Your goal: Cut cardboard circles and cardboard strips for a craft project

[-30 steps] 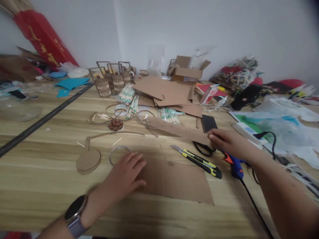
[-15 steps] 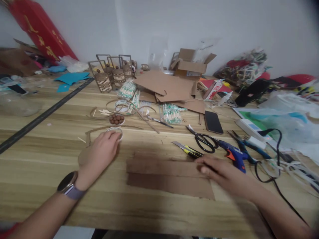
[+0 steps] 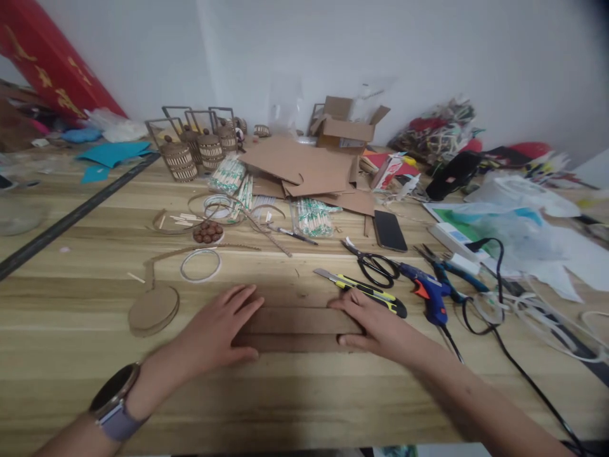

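Observation:
A folded brown cardboard strip (image 3: 299, 321) lies on the wooden table in front of me, its two bands running sideways. Over its left end my left hand (image 3: 221, 327) is open, fingers spread, thumb at the lower edge. My right hand (image 3: 368, 322) grips the strip's right end, fingers along the upper edge and thumb along the lower one. Just beyond the right hand lies a yellow-and-black utility knife (image 3: 368, 289) with its blade out. Left of my left hand are stacked round cardboard discs (image 3: 153, 308). A white tape ring (image 3: 200, 264) lies flat behind them.
Scissors (image 3: 375, 265), a blue glue gun (image 3: 428, 292) with its cable, pliers (image 3: 445, 273) and a phone (image 3: 390, 230) lie to the right. Brown balls (image 3: 208, 232), bagged sticks (image 3: 311, 218), cardboard sheets (image 3: 309, 165) and small handled baskets (image 3: 179, 160) stand farther back.
My left hand has left the tape ring and come right and nearer to the cardboard strip, uncovering the discs. The right hand and strip have shifted left in view. The camera has turned slightly.

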Tool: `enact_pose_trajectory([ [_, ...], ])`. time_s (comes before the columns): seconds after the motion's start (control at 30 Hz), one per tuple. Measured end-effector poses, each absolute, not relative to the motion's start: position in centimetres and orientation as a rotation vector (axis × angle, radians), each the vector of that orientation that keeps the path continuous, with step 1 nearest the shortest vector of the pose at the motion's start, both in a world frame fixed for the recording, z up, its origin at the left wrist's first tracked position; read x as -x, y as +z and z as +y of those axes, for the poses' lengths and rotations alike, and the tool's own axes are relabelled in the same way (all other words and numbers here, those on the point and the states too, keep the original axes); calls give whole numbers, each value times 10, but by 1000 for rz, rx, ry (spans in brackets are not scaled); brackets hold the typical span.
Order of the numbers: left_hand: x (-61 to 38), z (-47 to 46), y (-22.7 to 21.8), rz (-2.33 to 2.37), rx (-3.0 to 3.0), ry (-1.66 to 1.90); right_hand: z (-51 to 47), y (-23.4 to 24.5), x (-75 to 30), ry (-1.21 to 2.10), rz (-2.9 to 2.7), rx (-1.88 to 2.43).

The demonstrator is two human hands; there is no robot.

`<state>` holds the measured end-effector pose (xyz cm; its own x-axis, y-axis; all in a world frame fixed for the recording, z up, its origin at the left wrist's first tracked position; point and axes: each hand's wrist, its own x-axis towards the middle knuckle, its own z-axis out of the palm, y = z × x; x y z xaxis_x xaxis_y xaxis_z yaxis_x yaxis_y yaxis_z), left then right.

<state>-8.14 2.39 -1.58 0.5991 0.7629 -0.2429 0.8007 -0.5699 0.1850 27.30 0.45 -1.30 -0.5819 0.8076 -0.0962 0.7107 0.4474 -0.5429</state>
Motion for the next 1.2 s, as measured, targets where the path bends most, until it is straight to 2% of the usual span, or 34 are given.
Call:
enact_pose_trajectory([
  [0.3,112,23,-25,1397,-2610,-45,44,-23,-253,692,-2585,1119],
  [0.77,137,9,-41,1367,-2678,241,26,-12,-294,666,-2538,1294],
  [1.2,155,1,-27,1216,-2538,301,17,-13,-291,584,-2522,1287],
])
